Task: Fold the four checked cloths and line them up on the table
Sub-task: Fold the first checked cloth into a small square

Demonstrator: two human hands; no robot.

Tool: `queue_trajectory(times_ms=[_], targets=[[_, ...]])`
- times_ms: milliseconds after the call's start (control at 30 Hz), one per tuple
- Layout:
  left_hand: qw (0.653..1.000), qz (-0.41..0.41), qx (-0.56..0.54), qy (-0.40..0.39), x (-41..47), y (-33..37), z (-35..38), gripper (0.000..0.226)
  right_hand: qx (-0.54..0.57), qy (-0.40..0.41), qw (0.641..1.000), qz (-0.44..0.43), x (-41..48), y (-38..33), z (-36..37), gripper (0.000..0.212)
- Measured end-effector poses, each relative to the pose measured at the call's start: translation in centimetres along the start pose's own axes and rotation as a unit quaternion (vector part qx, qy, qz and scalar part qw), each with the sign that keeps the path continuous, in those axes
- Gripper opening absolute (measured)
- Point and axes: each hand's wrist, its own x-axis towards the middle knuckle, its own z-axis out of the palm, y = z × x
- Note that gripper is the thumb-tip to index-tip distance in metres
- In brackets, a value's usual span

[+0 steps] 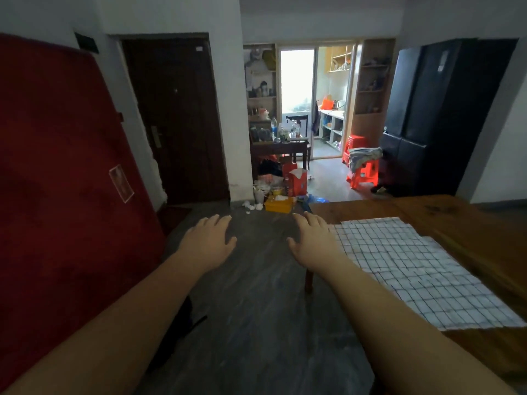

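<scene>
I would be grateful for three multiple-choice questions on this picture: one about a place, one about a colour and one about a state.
1. Where does the checked cloth lie?
A. on the floor
B. spread on the wooden table
C. hung on the door

2. What colour is the big panel leaning at the left?
A. red
B. green
C. white

3. How are the left hand and the right hand?
A. both gripping the cloth
B. both open, holding nothing
C. both clenched in fists

Answers:
1. B, since the cloth lies flat on the tabletop.
2. A, since the panel's whole face is deep red.
3. B, since the fingers of both hands are stretched out with nothing in them.
</scene>
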Motion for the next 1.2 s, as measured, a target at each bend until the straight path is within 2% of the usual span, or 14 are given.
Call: queue_trajectory(times_ms=[133, 300, 533, 800, 1033, 1200], targets=[[1.0, -0.016, 0.005, 0.015, 7.2, -0.1, 0.7, 0.066, 0.028, -0.017, 0.999, -0.023, 7.5, 1.3, 1.3, 0.071], [0.999, -0.026, -0.007, -0.031, 13.3, -0.3, 4.5, 0.068, 0.03, -0.047, 0.998, -0.023, 13.1, 4.2, 3.1, 0.07], [0.997, 0.027, -0.047, -0.059, 24.5, 3.5, 9.1, 0.066, 0.004, -0.057, 0.998, 0.039, 19.6, 10.4, 6.8, 0.072], [0.974, 0.183, -0.072, -0.114, 40.1, 8.5, 16.3, 0.065, -0.014, -0.039, 0.973, 0.227, 26.6, 18.2, 10.3, 0.071], [0.929, 0.326, -0.071, -0.16, 51.8, 13.1, 19.9, 0.063, 0.003, -0.024, 0.926, 0.378, 30.3, 22.9, 12.4, 0.071], [0.887, 0.402, -0.069, -0.215, 55.2, 18.6, 24.0, 0.064, 0.01, -0.035, 0.882, 0.471, 27.7, 25.5, 14.8, 0.068]])
